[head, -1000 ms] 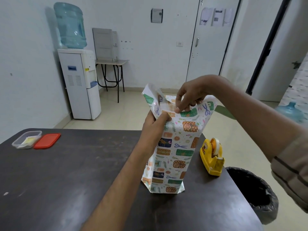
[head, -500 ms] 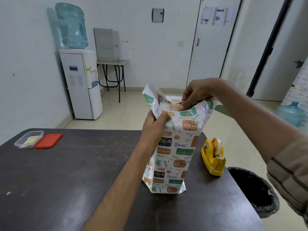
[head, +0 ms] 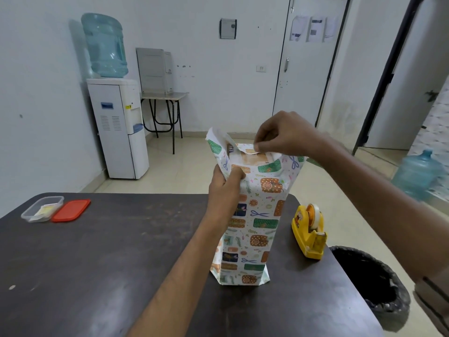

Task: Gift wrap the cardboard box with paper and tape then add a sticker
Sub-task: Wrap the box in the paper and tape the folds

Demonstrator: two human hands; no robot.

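Observation:
A tall cardboard box (head: 252, 158) stands upright on the dark table (head: 97, 251), wrapped in patterned gift paper (head: 255, 215) whose top end stands open, so the brown box top shows inside. My left hand (head: 224, 188) grips the paper at the upper left corner of the box. My right hand (head: 284, 135) is above the open top and pinches the far paper flap between thumb and fingers. A yellow tape dispenser (head: 309, 231) sits just right of the box.
A clear plastic container (head: 41, 209) holding small sheets and its red lid (head: 71, 210) lie at the table's far left. A black bin (head: 371, 280) stands by the table's right edge. A water dispenser (head: 116, 125) stands by the wall.
My right hand has lifted from the near top edge of the paper and now pinches the far flap over the opening. My left hand keeps its grip.

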